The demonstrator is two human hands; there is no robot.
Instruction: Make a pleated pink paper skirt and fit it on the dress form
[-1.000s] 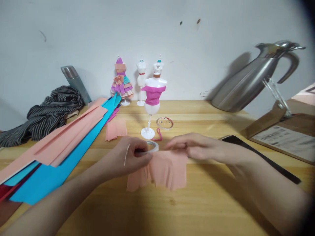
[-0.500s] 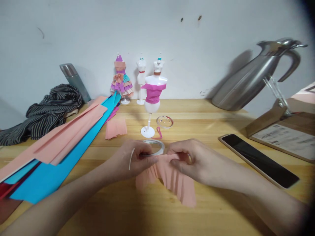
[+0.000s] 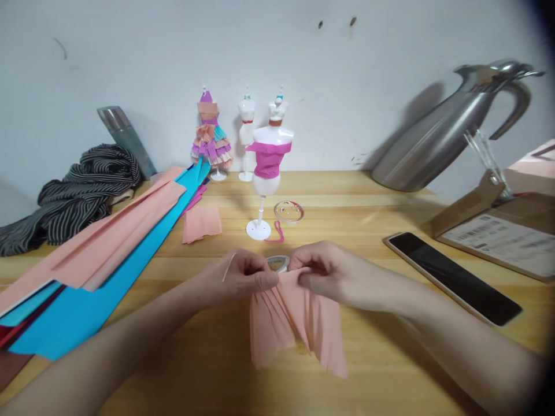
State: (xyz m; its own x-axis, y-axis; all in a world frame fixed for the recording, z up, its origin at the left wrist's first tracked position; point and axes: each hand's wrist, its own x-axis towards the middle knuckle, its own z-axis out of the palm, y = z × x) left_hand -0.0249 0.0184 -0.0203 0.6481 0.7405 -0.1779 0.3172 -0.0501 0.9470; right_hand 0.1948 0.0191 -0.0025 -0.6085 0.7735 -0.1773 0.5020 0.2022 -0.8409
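Pleated peach crepe paper (image 3: 299, 312) hangs from both hands, its top edge gathered and its lower edge fanned out over the table. My left hand (image 3: 243, 277) pinches the gathered edge between thumb and fingers; a thin white strip (image 3: 228, 267) lies across the back of that hand. My right hand (image 3: 329, 271) pinches the same edge a little further right. Just behind the hands lies a roll of tape (image 3: 278, 263), partly covered by them. Beyond it a small white mannequin (image 3: 266, 184) stands upright, its chest wrapped in a magenta paper band (image 3: 269, 159).
Peach and blue paper sheets (image 3: 117, 248) spread at left, beside a striped cloth (image 3: 87, 185). A peach piece (image 3: 202, 224) and a round clear dish (image 3: 288, 212) lie near the mannequin. At right are a phone (image 3: 453, 277), a cardboard box (image 3: 503, 225) and a steel jug (image 3: 442, 133).
The peach paper has swung and spread lower beneath my hands, with its left side now hanging more in view. More of the tape roll is covered. The view has shifted slightly.
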